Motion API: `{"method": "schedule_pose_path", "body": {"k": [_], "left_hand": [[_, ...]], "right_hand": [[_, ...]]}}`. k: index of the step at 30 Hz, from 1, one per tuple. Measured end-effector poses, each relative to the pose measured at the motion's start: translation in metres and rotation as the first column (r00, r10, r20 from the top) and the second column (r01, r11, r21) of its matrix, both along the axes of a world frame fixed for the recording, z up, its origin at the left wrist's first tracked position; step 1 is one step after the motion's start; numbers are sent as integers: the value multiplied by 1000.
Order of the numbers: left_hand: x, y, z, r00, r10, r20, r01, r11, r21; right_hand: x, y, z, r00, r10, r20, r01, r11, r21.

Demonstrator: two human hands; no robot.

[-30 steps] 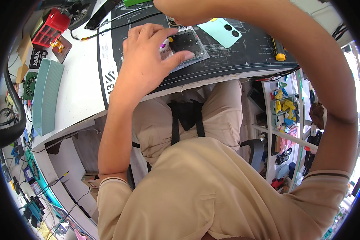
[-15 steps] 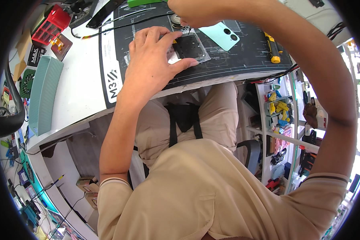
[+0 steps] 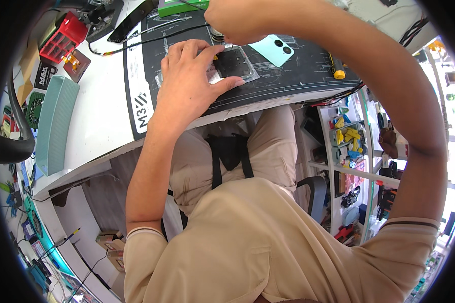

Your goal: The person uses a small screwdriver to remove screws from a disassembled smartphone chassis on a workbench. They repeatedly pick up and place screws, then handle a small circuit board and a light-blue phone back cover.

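A dark phone body [image 3: 233, 63] with its inside exposed lies on the black work mat [image 3: 283, 81]. My left hand [image 3: 189, 76] holds it at the edges, index finger by the upper left corner and thumb along the near edge. Above its far edge, my right hand [image 3: 240, 21] is closed, fingers pointing down. A thin dark tip shows below that hand; what it belongs to is hidden. Right of the phone body lies a mint-green phone back cover [image 3: 273, 50] with two round camera rings. A round metal tin [image 3: 216, 35] sits partly behind my right hand.
A yellow and black tool [image 3: 337, 68] lies at the mat's right. Farther left are a green box [image 3: 179, 6], a black cable [image 3: 151, 41], a dark phone [image 3: 131, 21], a red parts organizer [image 3: 63, 36] and a long teal tray [image 3: 58, 121]. Shelves [image 3: 359, 171] stand to the right.
The view has shifted slightly, so the mat's things appear a little to the left. My left hand keeps its grip on the phone body, and my right hand stays closed above it.
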State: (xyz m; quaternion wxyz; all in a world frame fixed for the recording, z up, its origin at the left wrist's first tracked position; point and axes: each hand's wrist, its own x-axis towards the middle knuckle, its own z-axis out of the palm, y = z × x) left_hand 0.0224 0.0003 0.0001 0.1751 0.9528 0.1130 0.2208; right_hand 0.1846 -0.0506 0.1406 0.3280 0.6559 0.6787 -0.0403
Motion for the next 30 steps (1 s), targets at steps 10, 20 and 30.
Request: {"method": "schedule_pose_path", "body": {"k": [10, 20, 30], "left_hand": [[0, 0, 3, 1000, -8, -11, 8, 1000, -13], [1, -2, 10, 998, -1, -70, 1, 1000, 0], [46, 39, 28, 990, -51, 128, 19, 970, 242]], "right_hand": [[2, 1, 2, 997, -75, -34, 76, 997, 29], [2, -5, 18, 987, -158, -32, 160, 983, 91], [24, -114, 51, 660, -38, -751, 665, 494, 560]]}}
